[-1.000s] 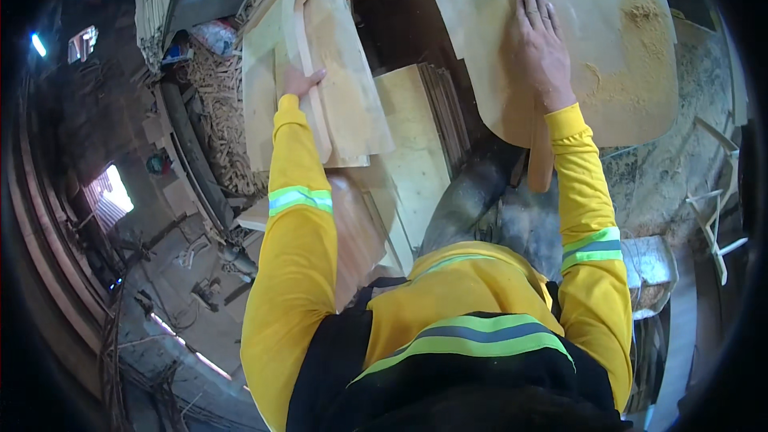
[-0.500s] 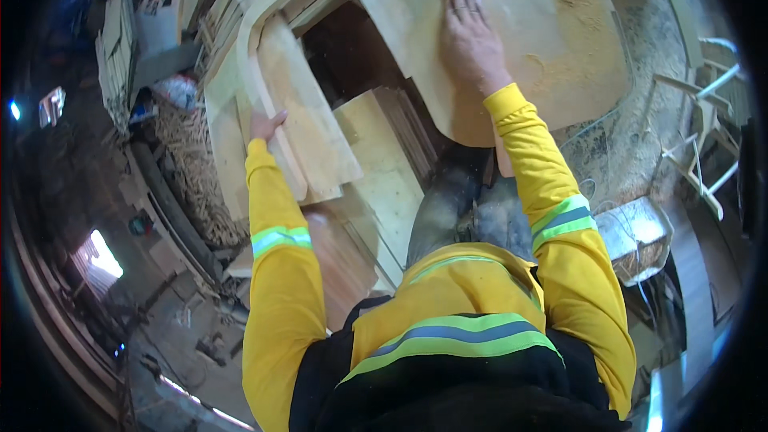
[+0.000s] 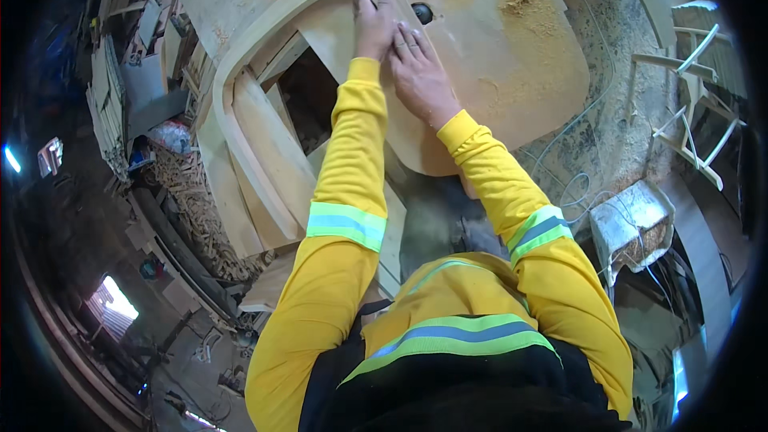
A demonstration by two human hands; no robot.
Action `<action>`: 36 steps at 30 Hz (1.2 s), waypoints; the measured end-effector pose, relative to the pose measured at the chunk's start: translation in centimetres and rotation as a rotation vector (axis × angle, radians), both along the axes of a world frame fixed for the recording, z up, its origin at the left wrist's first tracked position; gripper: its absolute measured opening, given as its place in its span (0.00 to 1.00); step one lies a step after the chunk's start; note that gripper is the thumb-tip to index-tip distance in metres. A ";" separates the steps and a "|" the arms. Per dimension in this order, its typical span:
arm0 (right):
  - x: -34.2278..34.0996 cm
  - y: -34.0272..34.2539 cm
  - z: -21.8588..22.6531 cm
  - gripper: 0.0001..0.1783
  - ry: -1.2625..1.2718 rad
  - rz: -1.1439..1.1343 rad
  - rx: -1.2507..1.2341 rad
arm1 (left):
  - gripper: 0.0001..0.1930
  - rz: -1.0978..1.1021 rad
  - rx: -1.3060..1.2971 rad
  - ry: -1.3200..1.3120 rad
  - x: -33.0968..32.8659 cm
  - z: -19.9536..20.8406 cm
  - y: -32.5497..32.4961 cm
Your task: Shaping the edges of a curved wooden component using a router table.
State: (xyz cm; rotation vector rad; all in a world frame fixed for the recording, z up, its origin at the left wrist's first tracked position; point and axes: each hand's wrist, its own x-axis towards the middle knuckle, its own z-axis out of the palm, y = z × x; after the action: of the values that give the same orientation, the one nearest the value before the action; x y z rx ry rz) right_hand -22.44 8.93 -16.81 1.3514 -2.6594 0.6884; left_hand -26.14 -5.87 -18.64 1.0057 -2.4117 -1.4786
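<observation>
Up front, the rounded plywood panel (image 3: 512, 72), dusted with sawdust, lies flat, its curved lower edge overhanging a dark gap, with a bent wooden frame (image 3: 232, 112) arching just beside its left edge. Both hands lie together at that left edge: the left hand (image 3: 374, 28) curls its fingers onto the panel's rim, and the right hand (image 3: 420, 76) rests flat and spread on top, gripping nothing.

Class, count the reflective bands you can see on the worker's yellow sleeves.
2: one band circles the left sleeve just beyond the elbow, the other band circles the right sleeve at a similar height. Others may be hidden.
</observation>
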 end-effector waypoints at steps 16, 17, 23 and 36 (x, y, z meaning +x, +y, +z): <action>-1.6 0.3 -0.6 0.21 -0.032 0.027 -0.095 | 0.41 0.183 -0.083 -0.146 -3.2 -1.8 2.5; -1.6 0.3 -0.7 0.21 -0.024 0.029 -0.081 | 0.41 0.206 -0.075 -0.158 -3.3 -1.8 2.5; -1.8 0.0 -0.7 0.21 -0.062 0.023 -0.050 | 0.41 0.222 -0.088 -0.121 -3.6 -2.0 2.2; 4.7 5.9 1.4 0.15 -0.219 -0.054 0.103 | 0.39 0.243 -0.111 -0.014 -3.8 -1.8 3.0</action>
State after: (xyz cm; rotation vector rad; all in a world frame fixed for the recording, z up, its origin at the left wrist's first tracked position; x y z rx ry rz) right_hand -17.74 14.85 -15.38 1.2898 -2.9284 0.7425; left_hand -29.95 -2.91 -20.45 1.2346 -2.2559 -1.2462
